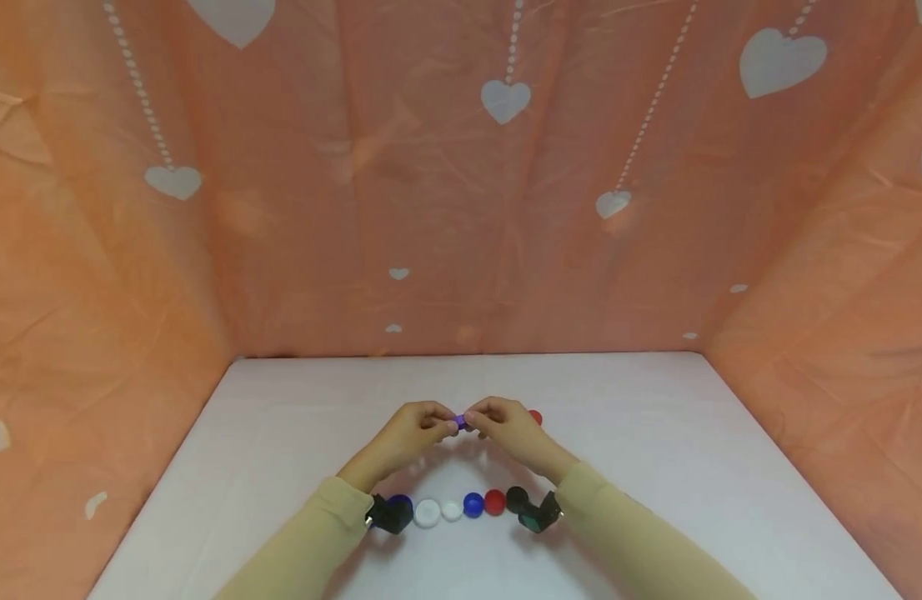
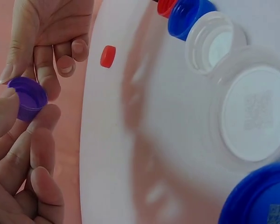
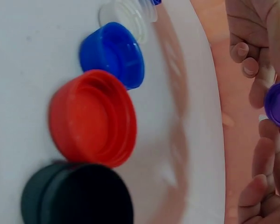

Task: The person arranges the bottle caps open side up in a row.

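In the head view, both hands meet above the white table around a small purple bottle cap (image 1: pixel 461 422). My left hand (image 1: pixel 412 431) pinches one side of it between thumb and fingers. From the opposite side my right hand (image 1: pixel 509 427) pinches it too. The left wrist view shows the hollow inside of the purple cap (image 2: pixel 31 99), with fingertips of both hands at its rim. Part of this cap (image 3: pixel 279 105) is cut off at the edge of the right wrist view. A red cap (image 1: pixel 536 416) lies just beyond the right hand, partly hidden by it.
Nearer the body, a row of caps crosses the table (image 1: pixel 618 433): a large blue one (image 1: pixel 403 505), two white ones (image 1: pixel 427 514), a smaller blue (image 1: pixel 473 505), a red (image 1: pixel 494 502) and a black (image 1: pixel 517 499). Wrist cameras hang close over the row's ends. Orange cloth (image 1: pixel 431 208) encloses the back and sides.
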Motion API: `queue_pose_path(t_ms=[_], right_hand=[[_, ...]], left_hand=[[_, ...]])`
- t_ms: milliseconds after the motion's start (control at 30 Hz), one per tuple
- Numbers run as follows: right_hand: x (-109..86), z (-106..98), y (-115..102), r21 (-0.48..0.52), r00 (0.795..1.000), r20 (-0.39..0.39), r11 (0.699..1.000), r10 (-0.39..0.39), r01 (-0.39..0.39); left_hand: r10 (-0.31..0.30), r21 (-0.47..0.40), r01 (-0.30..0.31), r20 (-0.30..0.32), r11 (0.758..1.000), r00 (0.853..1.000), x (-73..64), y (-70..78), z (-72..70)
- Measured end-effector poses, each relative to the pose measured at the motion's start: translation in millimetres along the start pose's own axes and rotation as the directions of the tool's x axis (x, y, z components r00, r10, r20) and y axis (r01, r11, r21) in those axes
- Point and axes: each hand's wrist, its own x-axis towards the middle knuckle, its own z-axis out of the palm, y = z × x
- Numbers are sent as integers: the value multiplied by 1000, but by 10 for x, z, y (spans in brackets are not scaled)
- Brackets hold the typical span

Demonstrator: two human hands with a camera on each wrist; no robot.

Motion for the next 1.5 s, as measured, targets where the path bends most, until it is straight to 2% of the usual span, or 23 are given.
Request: queue_pose_path(t_ms=[200,467,667,733,1033,1400,1500], right_hand=[[-10,-4,36,14,1000,-30,1000,0,0],[-38,-30,110,3,998,-51,1000,-29,29],[-162,-36,-140,-6,997,-61,998,-57,57],[-176,-38,-163,-15,997,-58,998,-54,53],[-125,-45,90,-45,997,-79,999,-25,22],[-235,-75,104,-94,998,-57,995,-33,28],[-249,-125,103,-100,998,-57,994,-36,30]], left_hand=[[39,39,-39,-7,998,999,60,-12,39],[47,94,-47,2,994,999,133,-49,69],[81,109,-80,-7,991,997,147,-53,98],[84,107,-83,-8,991,996,143,-48,104],[-3,52,3,8,999,1000,101,-29,138],[-20,81,17,33,997,999,31,6,237],[-12,87,8,45,996,999,73,34,274]])
